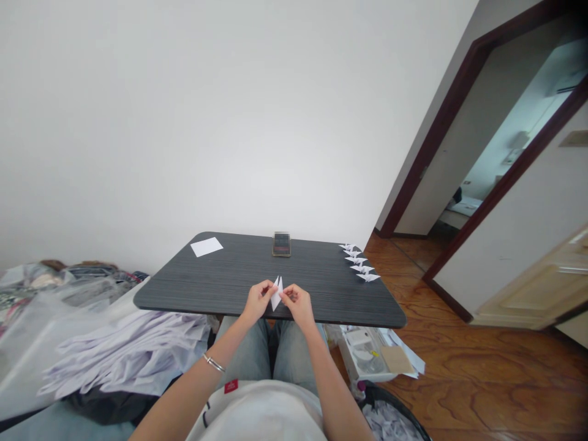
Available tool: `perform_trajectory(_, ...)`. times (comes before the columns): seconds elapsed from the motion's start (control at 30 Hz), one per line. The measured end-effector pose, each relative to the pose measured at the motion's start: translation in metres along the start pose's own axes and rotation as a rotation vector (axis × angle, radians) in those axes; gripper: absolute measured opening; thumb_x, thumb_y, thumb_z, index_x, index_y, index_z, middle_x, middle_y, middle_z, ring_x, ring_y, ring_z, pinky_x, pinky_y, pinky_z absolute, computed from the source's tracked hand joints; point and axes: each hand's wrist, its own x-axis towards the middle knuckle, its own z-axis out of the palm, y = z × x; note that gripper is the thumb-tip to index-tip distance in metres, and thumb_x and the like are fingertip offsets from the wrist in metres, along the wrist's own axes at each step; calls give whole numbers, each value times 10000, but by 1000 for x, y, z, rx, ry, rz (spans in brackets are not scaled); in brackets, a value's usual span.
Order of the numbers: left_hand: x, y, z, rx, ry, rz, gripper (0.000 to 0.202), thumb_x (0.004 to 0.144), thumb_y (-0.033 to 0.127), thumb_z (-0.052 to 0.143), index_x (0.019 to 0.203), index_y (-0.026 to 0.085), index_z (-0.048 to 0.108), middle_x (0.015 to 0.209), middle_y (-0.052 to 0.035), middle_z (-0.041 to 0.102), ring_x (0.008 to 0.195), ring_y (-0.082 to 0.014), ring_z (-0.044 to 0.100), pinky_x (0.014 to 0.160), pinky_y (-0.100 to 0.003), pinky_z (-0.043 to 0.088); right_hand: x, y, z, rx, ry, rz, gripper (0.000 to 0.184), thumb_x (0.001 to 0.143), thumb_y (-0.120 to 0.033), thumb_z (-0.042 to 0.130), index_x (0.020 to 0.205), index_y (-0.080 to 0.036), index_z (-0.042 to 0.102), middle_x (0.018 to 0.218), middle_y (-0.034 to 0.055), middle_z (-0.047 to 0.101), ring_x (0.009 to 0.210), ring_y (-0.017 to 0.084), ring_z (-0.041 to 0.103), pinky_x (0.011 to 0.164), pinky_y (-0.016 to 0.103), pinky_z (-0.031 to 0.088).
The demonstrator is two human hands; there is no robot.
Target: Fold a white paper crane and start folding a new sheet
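Note:
A small folded white paper point(276, 295), pointed at both ends and split at the top, is held upright over the front edge of the dark table point(239, 275). My left hand point(260, 300) pinches its left side between thumb and fingers. On the opposite side, my right hand point(297, 303) grips the right edge the same way. Several folded paper cranes point(362, 268) stand in a row along the table's right side. A flat white sheet of paper point(206, 246) lies at the back left.
A phone point(282, 244) rests near the table's back edge against the wall. Piled white cloth point(133, 349) is at the left. Below the table's right side are a box of items point(367, 352) and a bin of paper scraps point(390, 421).

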Motion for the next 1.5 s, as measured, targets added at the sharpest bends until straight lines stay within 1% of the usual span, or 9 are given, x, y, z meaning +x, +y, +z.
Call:
perform_trajectory(0.2,3,1,-1,-55,-64,-44,301,742,402,540,636,122,573,537,16,510,500,-91,428,481,-198,334,1,-1,-1,20,-40,24,170,731,-342,571,688,-177,571,541,-8,579,495,138,564,494,247,477)
perform_trajectory(0.3,3,2,-1,-66,-53,-50,298,732,412,549,664,123,576,555,16,520,501,-89,430,476,-195,337,0,-3,-1,25,-63,27,185,714,-353,587,664,-175,579,539,-5,594,484,138,566,499,252,480)
perform_trajectory(0.43,2,1,0,-48,-23,-44,312,742,416,532,612,132,538,504,36,465,465,-77,385,442,-186,296,0,-6,1,32,-71,30,189,701,-356,601,644,-176,583,529,-10,591,472,131,557,485,242,470)
perform_trajectory(0.8,-2,4,4,59,-84,-3,298,748,395,532,608,135,576,547,20,527,534,-104,439,516,-204,325,3,-3,0,85,6,79,209,738,-378,551,683,-176,552,501,-32,537,422,106,509,412,207,432)
perform_trajectory(0.93,0,4,5,67,-126,-16,286,739,410,543,665,136,578,575,21,542,533,-102,445,508,-201,323,4,-3,-1,96,48,89,217,747,-380,538,691,-171,557,493,-30,532,425,109,509,402,204,422)
perform_trajectory(1.03,2,1,5,79,-168,-31,287,702,408,590,646,128,563,552,30,518,509,-91,419,489,-195,296,4,-3,-1,104,79,87,221,762,-377,522,698,-168,555,503,-23,542,441,110,514,403,198,411)
perform_trajectory(1.2,3,-1,4,89,-217,-55,323,701,415,587,583,119,535,499,41,469,481,-76,370,467,-191,252,4,-2,-2,117,111,85,215,764,-361,526,691,-160,553,503,-25,527,451,104,504,407,189,398)
perform_trajectory(1.4,4,-2,3,38,-283,-96,401,750,486,492,615,113,547,510,11,542,467,-91,438,465,-196,290,5,-2,-3,151,129,86,228,767,-367,517,670,-162,544,534,-24,529,452,93,494,402,182,380)
perform_trajectory(1.5,4,-2,3,12,-295,-107,409,758,498,474,629,116,544,514,5,556,469,-99,466,471,-198,311,6,-3,-3,171,115,92,231,769,-382,508,708,-165,560,569,-17,548,465,96,505,405,187,386)
